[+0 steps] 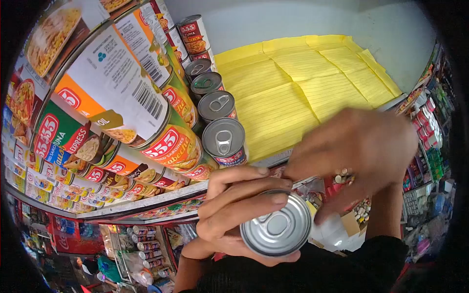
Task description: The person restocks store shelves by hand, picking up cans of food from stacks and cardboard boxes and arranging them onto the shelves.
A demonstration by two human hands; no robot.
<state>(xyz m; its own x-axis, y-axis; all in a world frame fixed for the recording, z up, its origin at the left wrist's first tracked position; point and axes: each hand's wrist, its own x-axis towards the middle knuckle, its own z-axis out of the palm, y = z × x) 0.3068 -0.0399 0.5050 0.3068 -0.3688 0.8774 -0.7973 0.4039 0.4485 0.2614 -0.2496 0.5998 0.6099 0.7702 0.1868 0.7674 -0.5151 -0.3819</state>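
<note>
Silver metal, one: a can (279,228) with a pull-tab lid, near the middle of the scene, held in front of the shelf (271,160) with its lid towards us.

Left hand (237,207), one: we have it clamped on that can, several fingers lapping the far rim and a fingertip showing at the near edge.

Right hand (359,141), one: blurred, raised to the right of the can and before the shelf; we cannot tell whether its fingers are together or apart, nor whether it touches anything.

Yellow paper (298,73), ruled and creased: we find it spread over the shelf, reaching to the pale wall (312,19) at the far side.

Row of pull-tab cans (223,138): upright along the left edge of the paper, running from near to far; we read "TUNA" on the nearest.

Stacked cans (168,149), many: at the left, labelled "555", several tiers high.

Black clothing (293,276): nearest us, below the hands.

Person (108,268), one: small, low at the left, near more cans (148,246) lying in a column.

Mixed goods (432,151): far right, too blurred for us to itemise.
</note>
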